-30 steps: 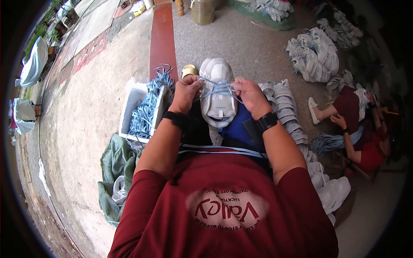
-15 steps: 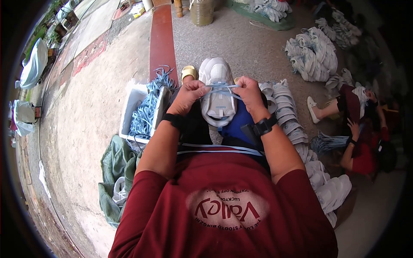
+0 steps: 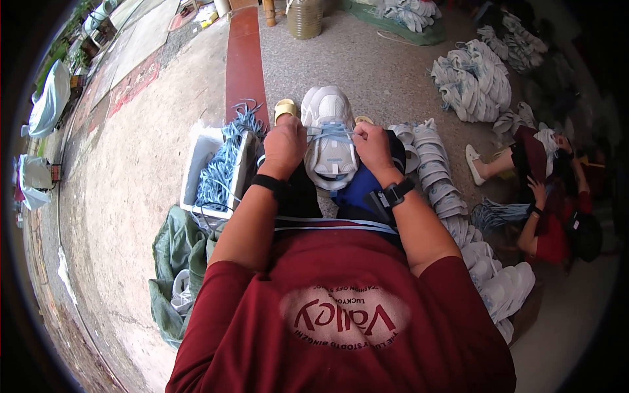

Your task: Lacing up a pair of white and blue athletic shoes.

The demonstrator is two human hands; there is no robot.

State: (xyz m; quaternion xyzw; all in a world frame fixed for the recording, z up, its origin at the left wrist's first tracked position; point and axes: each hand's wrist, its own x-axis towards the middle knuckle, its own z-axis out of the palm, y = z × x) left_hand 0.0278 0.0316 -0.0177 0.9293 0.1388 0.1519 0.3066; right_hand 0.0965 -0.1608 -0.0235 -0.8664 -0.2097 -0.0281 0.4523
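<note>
Two closed hands meet a pale blue lace (image 3: 331, 133) across a white shoe (image 3: 331, 160); the left hand (image 3: 285, 147) is clenched on its left end, its fingertips hidden behind the knuckles; the right hand (image 3: 373, 147) grips the right end between thumb and curled fingers; the shoe sits upright between the knees, directly ahead of the person, and the lace crosses over its opening; just left of the knees stands a white box (image 3: 189, 183) heaped with loose blue laces (image 3: 220, 173); nearer on that side lies a green sack (image 3: 171, 239); to the right runs a row of white shoe parts (image 3: 435, 167); farther right a co-worker in red (image 3: 553, 242) sits low; a yellow slipper (image 3: 285, 108) shows just beyond the left hand.
</note>
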